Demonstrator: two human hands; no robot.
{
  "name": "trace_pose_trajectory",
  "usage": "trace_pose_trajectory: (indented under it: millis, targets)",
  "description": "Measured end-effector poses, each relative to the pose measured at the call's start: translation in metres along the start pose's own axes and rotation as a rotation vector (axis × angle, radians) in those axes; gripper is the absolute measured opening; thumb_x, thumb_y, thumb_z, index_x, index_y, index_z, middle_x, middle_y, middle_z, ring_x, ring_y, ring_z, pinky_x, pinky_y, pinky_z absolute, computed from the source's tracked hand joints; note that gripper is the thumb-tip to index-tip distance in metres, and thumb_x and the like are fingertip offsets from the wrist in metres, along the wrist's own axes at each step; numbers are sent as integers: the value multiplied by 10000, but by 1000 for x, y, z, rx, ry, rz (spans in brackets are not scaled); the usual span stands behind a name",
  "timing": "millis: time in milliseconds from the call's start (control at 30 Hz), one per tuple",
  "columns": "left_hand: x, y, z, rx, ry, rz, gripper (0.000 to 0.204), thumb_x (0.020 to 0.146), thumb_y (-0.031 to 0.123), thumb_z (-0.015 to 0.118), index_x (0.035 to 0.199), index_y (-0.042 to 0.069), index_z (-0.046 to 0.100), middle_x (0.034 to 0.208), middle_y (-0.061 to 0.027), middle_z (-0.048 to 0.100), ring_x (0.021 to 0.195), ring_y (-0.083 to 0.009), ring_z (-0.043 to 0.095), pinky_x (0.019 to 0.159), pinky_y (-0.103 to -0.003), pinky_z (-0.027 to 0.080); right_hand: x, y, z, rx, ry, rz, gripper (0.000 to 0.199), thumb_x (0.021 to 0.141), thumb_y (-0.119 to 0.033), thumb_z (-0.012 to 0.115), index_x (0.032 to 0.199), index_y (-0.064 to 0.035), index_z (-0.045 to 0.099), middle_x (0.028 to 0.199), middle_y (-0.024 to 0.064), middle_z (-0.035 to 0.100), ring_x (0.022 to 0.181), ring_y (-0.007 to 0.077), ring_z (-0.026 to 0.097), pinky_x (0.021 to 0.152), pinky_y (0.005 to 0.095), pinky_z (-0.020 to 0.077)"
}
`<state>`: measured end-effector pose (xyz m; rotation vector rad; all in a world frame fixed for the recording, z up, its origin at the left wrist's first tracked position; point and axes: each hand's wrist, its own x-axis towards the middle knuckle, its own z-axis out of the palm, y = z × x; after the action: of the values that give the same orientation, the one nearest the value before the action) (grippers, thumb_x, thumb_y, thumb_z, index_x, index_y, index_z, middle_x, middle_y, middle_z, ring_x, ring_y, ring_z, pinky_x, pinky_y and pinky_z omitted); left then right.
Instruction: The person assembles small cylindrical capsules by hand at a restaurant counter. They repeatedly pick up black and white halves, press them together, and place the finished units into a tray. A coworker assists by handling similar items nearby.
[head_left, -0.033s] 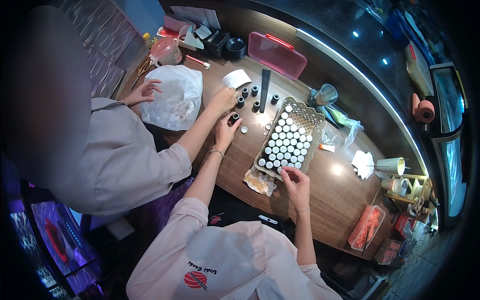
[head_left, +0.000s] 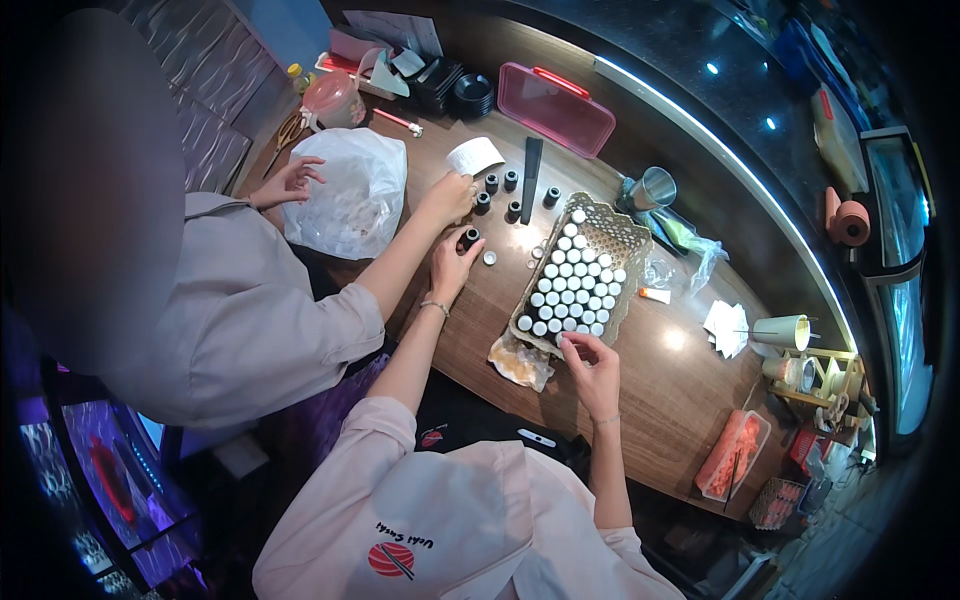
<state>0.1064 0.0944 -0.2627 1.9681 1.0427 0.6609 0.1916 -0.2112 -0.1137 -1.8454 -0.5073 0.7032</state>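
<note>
My left hand [head_left: 453, 266] is closed around a small dark uncapped bottle [head_left: 471, 237] at the counter's left. Beside it lies a loose white cap [head_left: 489, 258]. With thumb and fingertips, my right hand [head_left: 594, 372] pinches a white-capped bottle [head_left: 561, 339] at the near edge of a gold lattice basket [head_left: 612, 221]. Rows of small dark bottles with white caps [head_left: 567, 284] fill much of that basket. Several uncapped dark bottles [head_left: 514, 211] stand beyond my left hand, near a black flat strip [head_left: 532, 180].
At left, a co-worker's hand [head_left: 455, 198] reaches near the bottles, by a white paper [head_left: 474, 156]; the other rests by a white plastic bag [head_left: 347, 200]. A pink lidded case [head_left: 556, 108], metal cup [head_left: 655, 188], stained crumpled paper [head_left: 521, 365] and orange-filled tray [head_left: 734, 455] surround the work.
</note>
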Motion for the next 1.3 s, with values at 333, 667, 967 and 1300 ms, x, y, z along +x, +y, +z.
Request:
trace_pose_trajectory:
  millis: [333, 667, 967, 1300]
  targets:
    - [-92, -3, -19, -59, 58, 70, 342, 836, 197, 855, 1113, 41, 729, 1027, -73, 708, 838, -186, 665, 751, -314, 551, 4, -16, 67, -106, -176, -163, 160, 916, -114, 770, 1012, 13, 756, 814, 75, 738, 706, 120, 666, 680, 264, 523]
    - [-161, -12, -34, -64, 76, 140, 349, 759, 23, 823, 1084, 21, 695, 1066, -114, 687, 967, -296, 656, 834, -379, 557, 22, 26, 139, -361, -240, -344, 124, 878, -73, 740, 960, 17, 720, 885, 207, 691, 788, 374, 705, 700, 439, 563]
    - [-183, -12, -34, -49, 141, 147, 330, 751, -34, 752, 1064, 7, 657, 1064, -161, 663, 1007, -397, 613, 867, -457, 509, 14, 44, 161, -485, -238, -453, 112, 877, -83, 724, 933, 2, 674, 925, 213, 690, 815, 422, 684, 725, 493, 552]
    - [-183, -11, -32, -62, 184, 161, 331, 733, 7, 826, 1013, 26, 652, 1027, -127, 667, 987, -354, 632, 857, -437, 520, 35, 32, 148, -347, -238, -247, 113, 897, -68, 734, 913, 40, 704, 762, 185, 710, 651, 290, 721, 595, 390, 554]
